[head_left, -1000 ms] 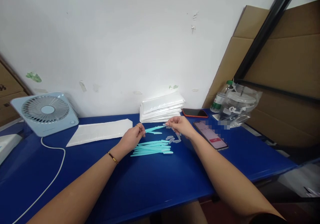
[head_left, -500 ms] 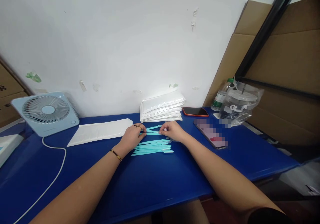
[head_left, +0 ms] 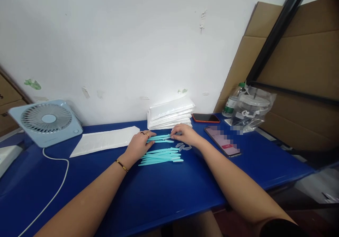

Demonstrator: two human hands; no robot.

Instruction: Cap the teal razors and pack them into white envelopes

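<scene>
My left hand (head_left: 139, 142) has its thumb and fingers closed on the left ends of several thin turquoise eyebrow razors (head_left: 160, 138), which lie roughly side by side. At their right end, my right hand (head_left: 183, 134) pinches the tip of the upper razor between thumb and forefinger. Nearer me is a second, looser bunch of turquoise eyebrow razors (head_left: 161, 156), touched by neither hand. A few small clear plastic caps (head_left: 182, 147) lie just below my right hand.
Behind my hands stands a stack of white packets (head_left: 171, 112) against the wall. A flat white envelope (head_left: 103, 141) and a blue fan (head_left: 49, 120) are to the left. Two phones (head_left: 205, 118) (head_left: 224, 143), a bottle (head_left: 230, 104) and a bagged cup (head_left: 251, 110) are on the right.
The razors between my hands have come closer to parallel. My right hand has shifted slightly up to the upper razor's tip, and the clear caps below it show more fully.
</scene>
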